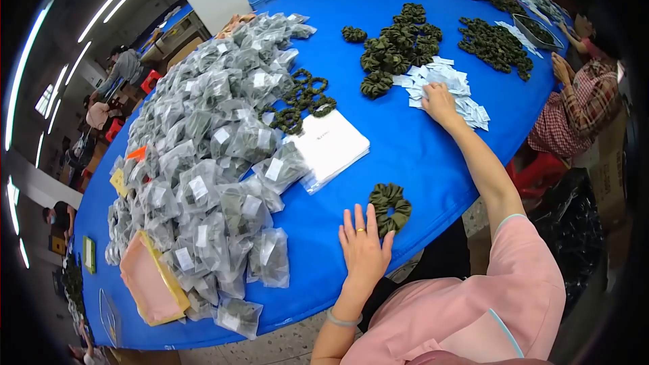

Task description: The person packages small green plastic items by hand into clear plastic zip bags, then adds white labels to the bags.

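Observation:
My left hand (365, 249) lies flat on the blue table, fingers stretched out and a ring on one of them. Just beside its fingertips is a dark green scrunchie (399, 220), lying loose. Farther off, my right hand (441, 104) reaches into a heap of small white labels (460, 84), its fingers closed at a label. Behind that heap sits a pile of dark green scrunchies (399, 47). A stack of clear plastic bags (336, 149) rests left of centre, with several scrunchies (304, 98) at its far edge.
Bagged scrunchies (223, 128) form a big mound on the left, near a pink-lined yellow tray (152, 280). More scrunchies (497, 47) and a grey basin (539, 31) are at the far right. A person in a checked sleeve (588, 101) sits at the table's right edge.

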`<state>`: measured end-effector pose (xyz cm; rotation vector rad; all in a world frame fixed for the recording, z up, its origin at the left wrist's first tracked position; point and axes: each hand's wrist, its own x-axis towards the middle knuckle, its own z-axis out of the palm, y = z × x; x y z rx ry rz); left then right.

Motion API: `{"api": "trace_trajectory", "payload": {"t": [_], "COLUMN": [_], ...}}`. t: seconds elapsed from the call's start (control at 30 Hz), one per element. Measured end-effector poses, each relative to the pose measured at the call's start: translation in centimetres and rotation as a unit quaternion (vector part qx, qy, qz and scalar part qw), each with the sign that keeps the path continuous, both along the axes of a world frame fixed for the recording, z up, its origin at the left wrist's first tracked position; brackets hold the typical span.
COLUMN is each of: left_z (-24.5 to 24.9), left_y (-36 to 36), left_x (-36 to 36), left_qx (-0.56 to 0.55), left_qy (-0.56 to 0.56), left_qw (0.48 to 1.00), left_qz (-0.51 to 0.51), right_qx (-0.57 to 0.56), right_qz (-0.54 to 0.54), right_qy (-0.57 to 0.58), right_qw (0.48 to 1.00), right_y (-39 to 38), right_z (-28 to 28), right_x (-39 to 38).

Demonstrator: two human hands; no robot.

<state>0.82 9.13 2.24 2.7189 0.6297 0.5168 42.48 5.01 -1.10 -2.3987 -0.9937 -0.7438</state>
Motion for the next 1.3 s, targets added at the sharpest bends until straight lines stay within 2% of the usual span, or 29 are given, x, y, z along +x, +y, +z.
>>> {"api": "trace_trajectory", "payload": {"t": [0.17,0.33,0.47,0.53,0.63,0.83,0.9,0.97,1.07,1.13,1.2,1.23,1.3], "left_z": [-1.4,-0.4,1.7,1.2,-0.3,-0.8,-0.8,-1.0,-1.2,-1.1,-0.9,-0.7,0.0], "left_y": [-0.9,-0.2,2.1,3.0,4.8,5.2,5.3,4.8,4.7,4.7,4.7,4.7,4.8], "left_x": [0.7,3.5,6.0,7.0,8.0,8.1,8.1,8.0,8.0,8.0,7.9,7.9,7.9], "left_qx": [-0.008,-0.034,-0.057,-0.091,-0.190,-0.187,-0.174,-0.166,-0.173,-0.160,-0.176,-0.190,-0.256], "left_qy": [-0.045,-0.020,0.029,0.004,-0.037,-0.075,-0.081,-0.086,-0.097,-0.104,-0.106,-0.096,-0.057], "left_qw": [0.999,0.999,0.998,0.996,0.980,0.979,0.981,0.982,0.979,0.981,0.978,0.977,0.965], "left_qz": [0.012,0.035,-0.007,-0.010,-0.047,-0.031,-0.033,-0.039,-0.036,-0.026,-0.024,-0.035,-0.010], "right_qx": [-0.102,-0.004,0.106,0.077,0.076,0.079,-0.022,-0.128,-0.108,0.037,0.129,0.124,0.070], "right_qz": [-0.026,0.025,0.193,0.288,0.339,0.289,0.254,0.210,0.203,0.259,0.287,0.270,0.307], "right_qy": [0.059,0.119,0.158,0.151,0.081,-0.010,0.061,0.131,0.187,0.200,0.267,0.276,0.304], "right_qw": [0.993,0.993,0.963,0.942,0.934,0.954,0.965,0.960,0.955,0.944,0.911,0.914,0.899], "right_y": [0.3,0.2,4.6,9.1,16.2,27.1,27.8,27.6,26.2,23.2,16.8,13.2,6.5], "right_z": [-1.1,2.6,3.2,3.2,4.4,0.3,0.5,0.7,2.3,4.0,7.7,8.9,9.9], "right_x": [0.7,-3.4,-5.1,-6.6,-9.7,-9.7,-9.5,-8.7,-7.2,-7.1,-10.4,-11.3,-13.6]}}
